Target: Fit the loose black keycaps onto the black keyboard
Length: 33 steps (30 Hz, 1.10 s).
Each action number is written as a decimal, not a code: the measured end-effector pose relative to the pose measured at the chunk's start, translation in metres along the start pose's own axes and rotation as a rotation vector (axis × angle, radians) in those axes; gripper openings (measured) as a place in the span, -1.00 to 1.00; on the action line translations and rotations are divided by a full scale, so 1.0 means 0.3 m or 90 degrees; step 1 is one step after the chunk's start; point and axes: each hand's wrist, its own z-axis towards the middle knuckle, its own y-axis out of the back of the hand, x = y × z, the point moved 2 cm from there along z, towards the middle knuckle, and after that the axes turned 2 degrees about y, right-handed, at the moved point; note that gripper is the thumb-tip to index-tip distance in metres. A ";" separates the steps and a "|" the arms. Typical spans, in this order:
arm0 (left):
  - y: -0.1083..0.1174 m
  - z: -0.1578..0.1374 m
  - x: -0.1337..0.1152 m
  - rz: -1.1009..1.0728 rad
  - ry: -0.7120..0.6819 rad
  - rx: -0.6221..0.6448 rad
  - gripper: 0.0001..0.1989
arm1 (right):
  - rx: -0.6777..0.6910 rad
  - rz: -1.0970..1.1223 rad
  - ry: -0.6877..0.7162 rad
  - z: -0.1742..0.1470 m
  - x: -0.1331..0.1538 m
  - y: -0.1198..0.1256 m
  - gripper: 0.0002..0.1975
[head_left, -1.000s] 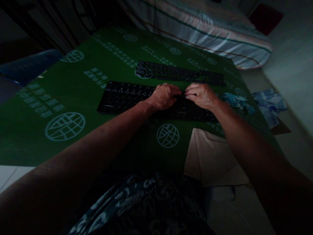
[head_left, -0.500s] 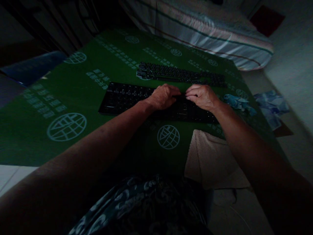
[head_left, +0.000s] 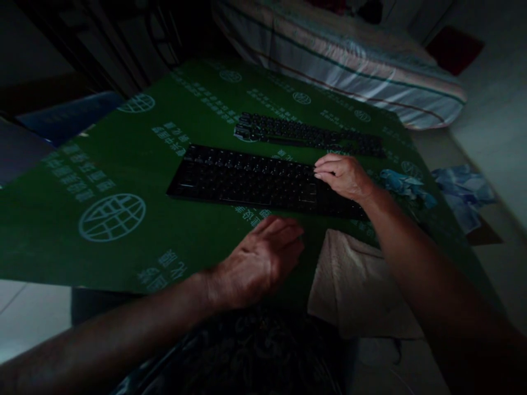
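Note:
A black keyboard (head_left: pixel 247 175) lies on the green-covered table. My right hand (head_left: pixel 343 174) is at its upper right part, thumb and fingertips pinched together; anything between them is too small and dark to make out. On the near side of the keyboard, apart from it, my left hand (head_left: pixel 259 260) hovers low over the table edge with the fingers curled in. Its fingertips are turned away and slightly blurred, so what they hold, if anything, is hidden. Behind the keyboard lies a long array of black keys (head_left: pixel 288 129) in rows.
A beige cloth (head_left: pixel 354 285) hangs over the table's near right edge. Crumpled blue-and-white wrapping (head_left: pixel 405 184) lies right of my right hand. The green table cover (head_left: pixel 111 164) bears white print. A bed with a striped cover (head_left: pixel 329 60) stands beyond the table.
My left hand has come off the keyboard and moved back toward my body. My right hand stays at the keyboard. The view has shifted slightly.

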 end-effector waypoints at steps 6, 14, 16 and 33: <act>-0.081 -0.091 -0.063 -0.063 0.056 -0.019 -0.79 | 0.008 -0.001 0.021 0.000 0.000 0.004 -0.84; -0.071 -0.095 -0.058 -0.078 0.072 -0.005 -0.79 | 0.014 -0.007 0.025 -0.004 0.001 0.005 -0.85; -0.068 -0.093 -0.059 -0.079 0.080 0.002 -0.79 | 0.014 -0.007 0.020 -0.007 0.001 0.005 -0.85; -0.072 -0.092 -0.054 -0.083 0.063 0.029 -0.78 | 0.021 -0.020 0.008 -0.011 0.000 0.004 -0.87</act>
